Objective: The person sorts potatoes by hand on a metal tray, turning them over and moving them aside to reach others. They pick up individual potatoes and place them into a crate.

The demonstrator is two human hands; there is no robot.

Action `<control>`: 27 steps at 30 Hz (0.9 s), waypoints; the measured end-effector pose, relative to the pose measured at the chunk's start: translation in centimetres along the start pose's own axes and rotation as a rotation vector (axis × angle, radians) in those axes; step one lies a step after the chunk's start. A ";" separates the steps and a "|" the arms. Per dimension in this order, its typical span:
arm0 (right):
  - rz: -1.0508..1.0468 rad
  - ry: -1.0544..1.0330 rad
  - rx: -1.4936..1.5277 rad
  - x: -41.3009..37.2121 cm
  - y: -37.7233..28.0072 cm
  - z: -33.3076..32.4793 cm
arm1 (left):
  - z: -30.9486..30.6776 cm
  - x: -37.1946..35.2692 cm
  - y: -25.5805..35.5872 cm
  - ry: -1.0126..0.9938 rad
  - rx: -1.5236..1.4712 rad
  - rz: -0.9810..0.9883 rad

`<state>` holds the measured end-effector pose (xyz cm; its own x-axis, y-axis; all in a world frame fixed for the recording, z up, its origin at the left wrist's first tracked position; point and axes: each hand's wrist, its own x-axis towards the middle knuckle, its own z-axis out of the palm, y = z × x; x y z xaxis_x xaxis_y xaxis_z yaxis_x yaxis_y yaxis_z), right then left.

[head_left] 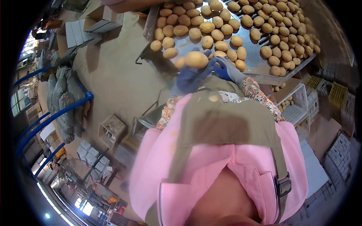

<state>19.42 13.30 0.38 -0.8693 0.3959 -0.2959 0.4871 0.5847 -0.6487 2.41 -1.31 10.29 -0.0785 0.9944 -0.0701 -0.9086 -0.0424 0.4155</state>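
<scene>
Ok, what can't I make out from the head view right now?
- Grip on the large potato: the left hand is motion-blurred and the right hand is partly behind the potato, so which one grips it is unclear.
- Sorting table: its far end is cut off by the top edge.
- White crate: partly hidden by the right sleeve.
- Floor at the feet: covered by the apron.
</scene>
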 end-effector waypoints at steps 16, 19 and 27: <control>0.528 0.574 0.551 -8.8 11.7 -4.2 | -2.3 1.6 -0.9 -0.209 -0.667 -0.441; 0.577 0.499 0.079 -10.1 10.2 -3.4 | -2.3 1.2 -0.2 0.191 -0.389 -0.391; 0.694 -0.095 -0.233 -4.3 -2.1 -2.9 | -12.4 3.4 -2.1 0.234 -3.248 -0.933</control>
<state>22.34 12.38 5.04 -0.3527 0.6729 -0.6502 0.9237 0.3613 -0.1271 -1.09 0.94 -2.08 0.2122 0.8909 0.4016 0.9685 -0.1369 -0.2080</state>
